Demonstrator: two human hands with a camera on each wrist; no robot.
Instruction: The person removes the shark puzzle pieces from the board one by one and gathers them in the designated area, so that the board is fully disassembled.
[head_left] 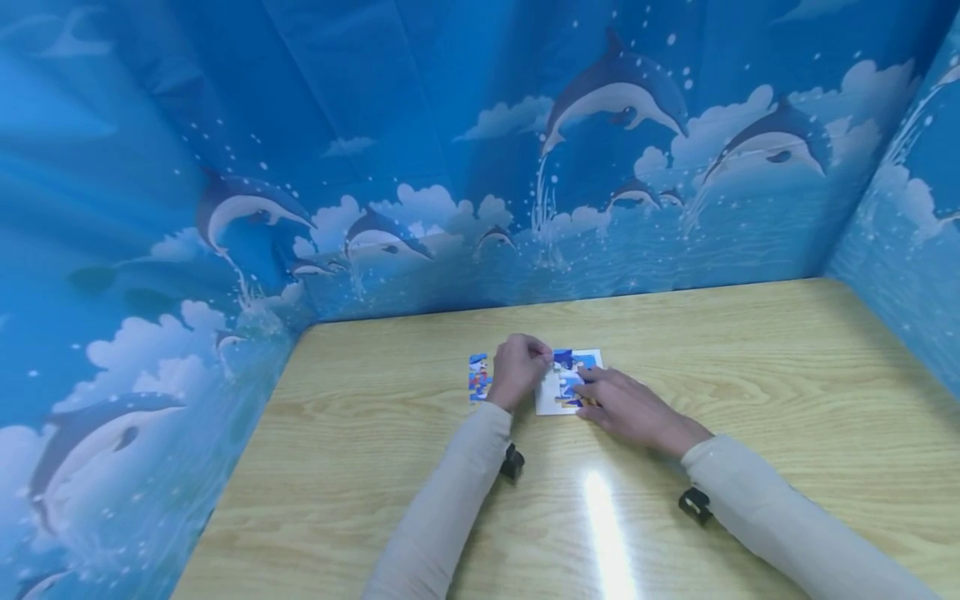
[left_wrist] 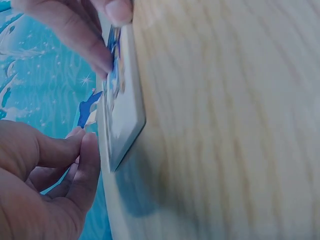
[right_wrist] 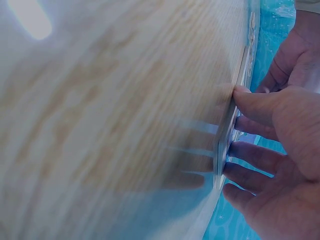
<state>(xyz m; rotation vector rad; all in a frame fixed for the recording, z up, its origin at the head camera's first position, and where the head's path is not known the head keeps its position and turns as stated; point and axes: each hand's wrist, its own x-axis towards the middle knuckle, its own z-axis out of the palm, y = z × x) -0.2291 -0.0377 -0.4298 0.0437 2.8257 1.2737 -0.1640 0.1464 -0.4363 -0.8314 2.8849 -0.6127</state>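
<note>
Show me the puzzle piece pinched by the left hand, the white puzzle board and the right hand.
Puzzle piece [left_wrist: 86, 112]: left wrist view, on its blue part.
White puzzle board [head_left: 547, 393]: head view, on its bare surface.
Right hand [head_left: 630, 407]: head view, on the back of the hand.

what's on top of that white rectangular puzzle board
Flat blue-and-white printed puzzle pieces lie on it; the right hand covers part, so what's beneath can't be seen.

Pale wood-grain table [head_left: 360, 367]; on it white-bordered puzzle board [head_left: 547, 398], colourful pieces [head_left: 478, 382] left of board.
</note>
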